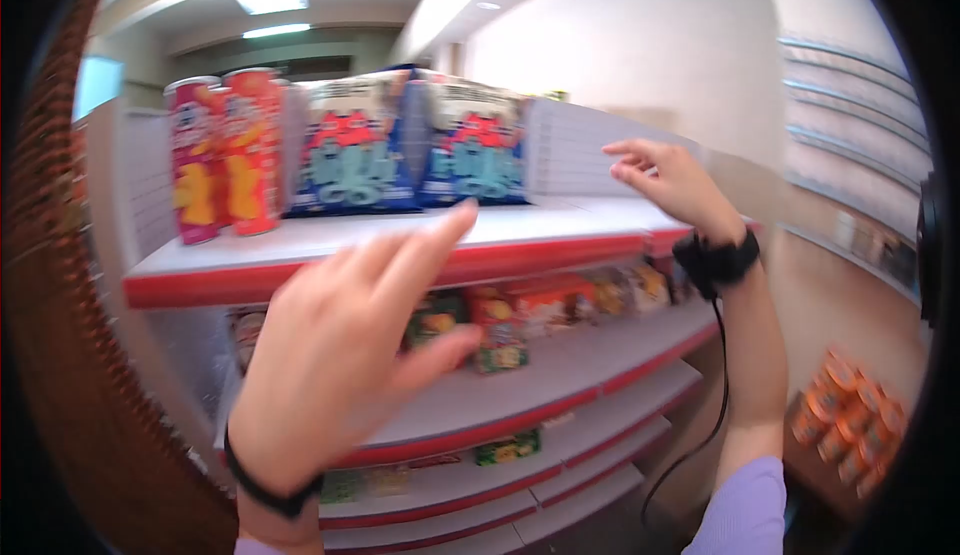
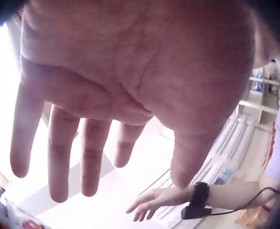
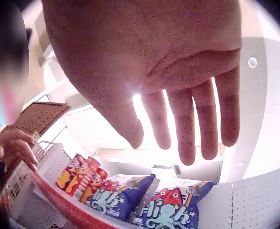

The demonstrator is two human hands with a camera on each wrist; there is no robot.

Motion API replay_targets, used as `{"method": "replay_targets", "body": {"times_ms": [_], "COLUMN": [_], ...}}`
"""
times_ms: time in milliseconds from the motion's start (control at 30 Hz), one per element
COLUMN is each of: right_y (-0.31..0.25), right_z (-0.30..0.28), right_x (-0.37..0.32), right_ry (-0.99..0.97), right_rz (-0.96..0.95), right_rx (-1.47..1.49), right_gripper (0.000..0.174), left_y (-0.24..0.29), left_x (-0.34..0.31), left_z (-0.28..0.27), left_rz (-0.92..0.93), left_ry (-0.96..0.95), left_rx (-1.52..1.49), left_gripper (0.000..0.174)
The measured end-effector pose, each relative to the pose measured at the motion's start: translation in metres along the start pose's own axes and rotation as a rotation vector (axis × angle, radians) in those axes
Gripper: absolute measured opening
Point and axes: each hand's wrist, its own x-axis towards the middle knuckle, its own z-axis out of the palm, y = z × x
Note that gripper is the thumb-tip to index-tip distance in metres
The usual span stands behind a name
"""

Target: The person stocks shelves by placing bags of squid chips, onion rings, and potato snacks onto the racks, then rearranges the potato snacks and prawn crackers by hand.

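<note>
The left hand (image 1: 340, 345) and right hand (image 1: 672, 185) have empty, loosely extended fingers. The right-hand octopus-print snack bag (image 1: 474, 145) stands upright on the top shelf (image 1: 570, 220), upper centre of the head view, between them, seemingly nearer the left fingertips.

A shop, shown by red-edged display shelves (image 1: 590, 219) stocked with snack canisters (image 1: 252, 155), 2 front-facing octopus-print snack bags (image 1: 350, 160) and packaged foods (image 1: 500, 330).
</note>
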Motion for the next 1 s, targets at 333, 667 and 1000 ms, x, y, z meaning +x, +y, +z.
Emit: {"method": "replay_targets", "body": {"times_ms": [333, 667, 1000], "right_y": [-0.087, -0.42, -0.545], "right_z": [-0.168, -0.323, -0.444], "right_x": [-0.434, -0.792, -0.908], "right_ry": [0.292, 0.634, 0.827], "right_rz": [0.755, 1.749, 1.779], "right_rx": [-0.226, -0.918, -1.213], "right_gripper": [0.032, 0.021, 0.016], "left_y": [0.11, 0.373, 0.739], "left_x": [-0.096, -0.227, -0.265], "left_z": [0.125, 0.22, 0.141], "left_rz": [0.333, 0.53, 0.995], "left_ry": [-0.448, -1.016, -1.051], "left_rx": [-0.624, -0.94, -1.419], "left_gripper": [0.044, 0.023, 0.028]}}
